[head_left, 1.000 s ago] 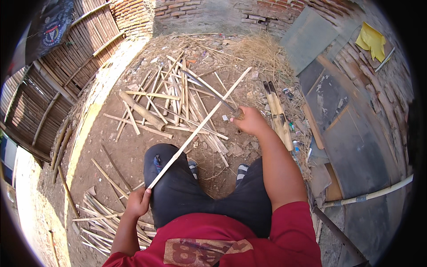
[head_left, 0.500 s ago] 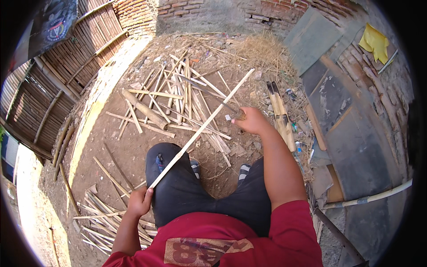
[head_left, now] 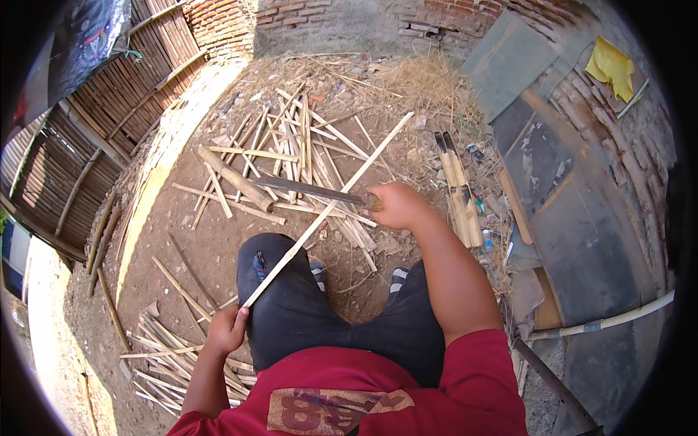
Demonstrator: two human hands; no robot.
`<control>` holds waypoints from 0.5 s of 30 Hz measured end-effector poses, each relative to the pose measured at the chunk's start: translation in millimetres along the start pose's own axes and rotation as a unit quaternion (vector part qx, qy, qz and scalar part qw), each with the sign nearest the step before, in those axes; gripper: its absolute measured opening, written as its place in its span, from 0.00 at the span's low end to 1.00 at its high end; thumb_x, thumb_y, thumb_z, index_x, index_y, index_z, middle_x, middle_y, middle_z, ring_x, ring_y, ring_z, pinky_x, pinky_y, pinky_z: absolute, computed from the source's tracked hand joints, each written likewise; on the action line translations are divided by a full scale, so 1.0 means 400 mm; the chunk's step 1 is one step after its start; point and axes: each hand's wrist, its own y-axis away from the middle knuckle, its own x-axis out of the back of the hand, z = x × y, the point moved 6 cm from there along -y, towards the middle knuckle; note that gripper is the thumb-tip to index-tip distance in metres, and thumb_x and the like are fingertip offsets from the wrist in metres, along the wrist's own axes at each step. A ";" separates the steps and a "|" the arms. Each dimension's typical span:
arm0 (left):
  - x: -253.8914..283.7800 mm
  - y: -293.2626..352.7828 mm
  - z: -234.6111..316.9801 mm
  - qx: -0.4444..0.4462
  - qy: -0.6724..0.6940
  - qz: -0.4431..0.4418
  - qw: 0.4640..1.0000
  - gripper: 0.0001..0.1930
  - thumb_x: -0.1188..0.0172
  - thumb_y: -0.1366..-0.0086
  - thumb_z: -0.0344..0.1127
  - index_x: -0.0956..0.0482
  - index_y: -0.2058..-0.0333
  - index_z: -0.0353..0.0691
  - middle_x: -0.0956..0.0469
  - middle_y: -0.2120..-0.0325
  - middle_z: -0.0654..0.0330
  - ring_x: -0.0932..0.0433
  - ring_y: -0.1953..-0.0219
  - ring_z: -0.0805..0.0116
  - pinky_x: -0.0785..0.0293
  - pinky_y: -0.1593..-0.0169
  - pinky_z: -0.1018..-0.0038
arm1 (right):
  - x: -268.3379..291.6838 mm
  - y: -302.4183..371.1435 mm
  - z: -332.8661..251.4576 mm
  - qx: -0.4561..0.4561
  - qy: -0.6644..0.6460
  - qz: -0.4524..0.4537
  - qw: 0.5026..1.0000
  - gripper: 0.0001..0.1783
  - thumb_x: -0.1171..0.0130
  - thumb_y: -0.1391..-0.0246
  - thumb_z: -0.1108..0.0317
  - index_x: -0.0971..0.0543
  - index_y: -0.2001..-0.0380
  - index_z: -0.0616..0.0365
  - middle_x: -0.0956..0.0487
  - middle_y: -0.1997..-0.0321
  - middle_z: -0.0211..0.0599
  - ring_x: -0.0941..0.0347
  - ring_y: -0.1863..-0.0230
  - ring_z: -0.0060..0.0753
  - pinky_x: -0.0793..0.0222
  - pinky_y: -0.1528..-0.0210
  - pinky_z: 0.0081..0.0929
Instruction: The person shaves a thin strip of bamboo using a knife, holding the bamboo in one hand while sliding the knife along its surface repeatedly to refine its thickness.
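My left hand (head_left: 227, 330) grips the near end of a long pale bamboo strip (head_left: 291, 254), beside my left thigh. The strip slants up over that knee, away to the right. The wooden handle of a machete is in my right hand (head_left: 398, 206). Its long dark blade (head_left: 313, 190) points left and crosses the strip past my knees; whether it touches the strip I cannot tell. On the dirt beyond lie a jumbled pile of split bamboo strips (head_left: 302, 156) and a thicker round bamboo piece (head_left: 236, 180).
More strips (head_left: 171, 363) lie heaped at lower left, near my left forearm. Two blackened bamboo halves (head_left: 454, 185) are on the ground at right, before leaning dark boards (head_left: 589, 247). A slatted bamboo wall (head_left: 120, 98) stands left, a brick wall (head_left: 327, 29) at the back.
My right hand has come nearer and slightly left. The machete blade has swung down toward me and now lies flatter across the strip. My left hand and the strip have barely shifted.
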 end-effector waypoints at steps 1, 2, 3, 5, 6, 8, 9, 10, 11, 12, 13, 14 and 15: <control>0.000 0.000 -0.004 0.003 0.001 -0.003 1.000 0.25 0.50 0.25 0.51 0.26 0.74 0.33 0.26 0.80 0.39 0.24 0.73 0.36 0.31 0.68 0.53 | -0.004 -0.001 -0.010 0.007 0.004 -0.004 1.000 0.31 0.30 0.49 0.50 0.19 0.47 0.59 0.16 0.53 0.54 0.19 0.51 0.55 0.24 0.48 0.42; -0.001 0.000 -0.008 0.006 0.001 -0.005 1.000 0.25 0.50 0.25 0.51 0.26 0.74 0.33 0.26 0.79 0.39 0.24 0.73 0.36 0.30 0.68 0.53 | -0.009 -0.001 -0.018 0.014 0.007 -0.008 1.000 0.32 0.29 0.49 0.50 0.19 0.47 0.60 0.16 0.53 0.54 0.19 0.51 0.56 0.24 0.48 0.42; -0.004 0.000 -0.015 0.008 -0.001 -0.004 1.000 0.26 0.50 0.25 0.51 0.26 0.73 0.33 0.26 0.79 0.39 0.24 0.73 0.35 0.30 0.68 0.53 | -0.014 -0.002 -0.024 0.020 0.011 -0.012 1.000 0.32 0.29 0.50 0.50 0.19 0.47 0.60 0.16 0.53 0.54 0.19 0.50 0.56 0.24 0.47 0.42; -0.012 -0.002 -0.021 0.009 -0.003 -0.002 1.000 0.26 0.51 0.25 0.52 0.26 0.73 0.33 0.26 0.79 0.39 0.24 0.72 0.35 0.30 0.67 0.53 | -0.018 -0.006 -0.001 0.014 -0.031 0.004 0.999 0.29 0.29 0.50 0.53 0.19 0.46 0.54 0.17 0.54 0.53 0.20 0.50 0.56 0.25 0.47 0.44; -0.011 0.000 -0.021 0.010 -0.006 -0.003 1.000 0.26 0.51 0.25 0.53 0.26 0.73 0.33 0.26 0.79 0.39 0.24 0.72 0.35 0.30 0.67 0.52 | -0.023 -0.008 0.015 0.011 -0.052 0.012 0.999 0.28 0.29 0.50 0.54 0.18 0.46 0.51 0.17 0.54 0.53 0.20 0.50 0.56 0.25 0.47 0.45; -0.010 -0.001 -0.011 0.010 -0.009 -0.002 1.000 0.27 0.51 0.25 0.53 0.26 0.73 0.34 0.25 0.79 0.39 0.23 0.72 0.34 0.30 0.67 0.52 | -0.022 -0.009 0.057 -0.024 -0.082 0.044 0.995 0.30 0.29 0.50 0.53 0.19 0.45 0.53 0.17 0.53 0.55 0.21 0.49 0.56 0.25 0.46 0.44; -0.010 -0.003 -0.007 0.005 -0.009 -0.003 1.000 0.27 0.52 0.25 0.53 0.26 0.73 0.34 0.25 0.79 0.39 0.23 0.72 0.34 0.30 0.67 0.52 | -0.021 -0.008 0.079 -0.042 -0.097 0.060 0.993 0.31 0.29 0.50 0.53 0.19 0.44 0.54 0.17 0.52 0.55 0.21 0.48 0.56 0.26 0.45 0.44; -0.008 -0.003 -0.006 0.002 -0.009 -0.003 1.000 0.27 0.52 0.25 0.53 0.26 0.73 0.34 0.25 0.79 0.39 0.23 0.72 0.34 0.30 0.67 0.51 | -0.013 -0.004 0.080 -0.049 -0.088 0.063 0.993 0.32 0.29 0.50 0.52 0.20 0.44 0.55 0.17 0.51 0.56 0.21 0.47 0.57 0.26 0.44 0.44; -0.007 -0.003 -0.005 -0.002 -0.010 -0.003 1.000 0.27 0.52 0.25 0.53 0.26 0.73 0.34 0.25 0.79 0.38 0.23 0.72 0.34 0.30 0.67 0.51 | -0.005 0.001 0.083 -0.056 -0.079 0.067 0.993 0.32 0.29 0.50 0.52 0.20 0.43 0.56 0.18 0.50 0.56 0.21 0.47 0.57 0.26 0.44 0.44; -0.007 -0.004 -0.006 -0.001 -0.011 -0.003 1.000 0.27 0.52 0.25 0.53 0.26 0.73 0.34 0.26 0.79 0.38 0.23 0.72 0.34 0.30 0.67 0.51 | 0.003 0.005 0.083 -0.063 -0.070 0.070 0.993 0.33 0.29 0.50 0.52 0.21 0.43 0.57 0.18 0.50 0.57 0.21 0.47 0.57 0.26 0.44 0.43; -0.007 -0.003 -0.008 0.000 -0.012 -0.002 1.000 0.27 0.52 0.25 0.53 0.26 0.73 0.33 0.26 0.79 0.38 0.23 0.72 0.34 0.30 0.68 0.51 | 0.014 0.009 0.068 -0.069 -0.071 0.058 0.993 0.33 0.29 0.49 0.52 0.21 0.42 0.57 0.18 0.49 0.57 0.21 0.46 0.57 0.26 0.43 0.44; -0.007 -0.003 -0.009 0.001 -0.014 -0.003 1.000 0.27 0.52 0.25 0.53 0.26 0.73 0.33 0.26 0.79 0.38 0.23 0.72 0.34 0.30 0.68 0.51 | 0.028 0.015 0.045 -0.076 -0.073 0.046 0.993 0.33 0.29 0.49 0.52 0.21 0.42 0.57 0.18 0.49 0.57 0.21 0.46 0.57 0.26 0.43 0.44; -0.006 -0.001 -0.009 0.001 -0.011 0.001 1.000 0.26 0.52 0.25 0.53 0.26 0.73 0.33 0.26 0.79 0.38 0.23 0.72 0.34 0.30 0.68 0.51 | 0.033 0.018 0.034 -0.083 -0.075 0.033 0.993 0.33 0.29 0.49 0.52 0.21 0.42 0.57 0.18 0.49 0.57 0.21 0.46 0.57 0.26 0.43 0.44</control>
